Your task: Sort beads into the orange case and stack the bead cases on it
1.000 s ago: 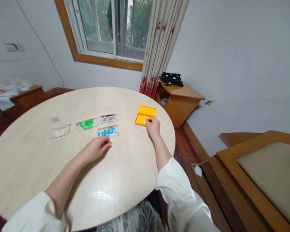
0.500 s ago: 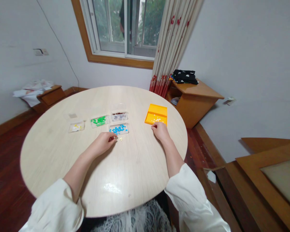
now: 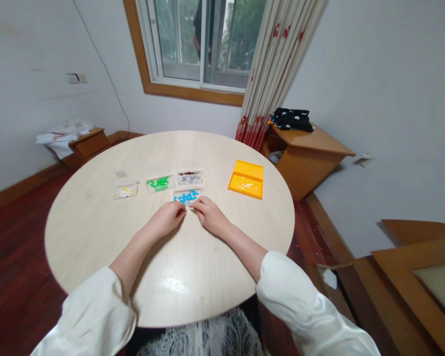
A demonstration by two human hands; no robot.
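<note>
My left hand (image 3: 167,218) and my right hand (image 3: 209,215) meet fingertip to fingertip on the round wooden table (image 3: 96,237). Both pinch at a few small pale pieces (image 3: 190,212) lying between them. Just beyond the fingertips sits a clear tray of blue pieces (image 3: 187,197). Behind it stand a clear tray of green pieces (image 3: 159,184) and a clear tray of dark pieces (image 3: 190,177). Farther left is a clear tray with yellow and white pieces (image 3: 126,191). An open orange box (image 3: 246,179) with a few pale pieces inside lies to the right, apart from my right hand.
A small clear lid (image 3: 120,174) lies behind the trays. Off the table's right stands a wooden side cabinet (image 3: 307,153) with dark cloth on top, next to a curtain (image 3: 274,69). A low wooden stand with papers (image 3: 82,143) is at the left wall.
My right hand has left the orange box and moved left to meet my left hand at the pale pieces. The camera view has shifted left.
</note>
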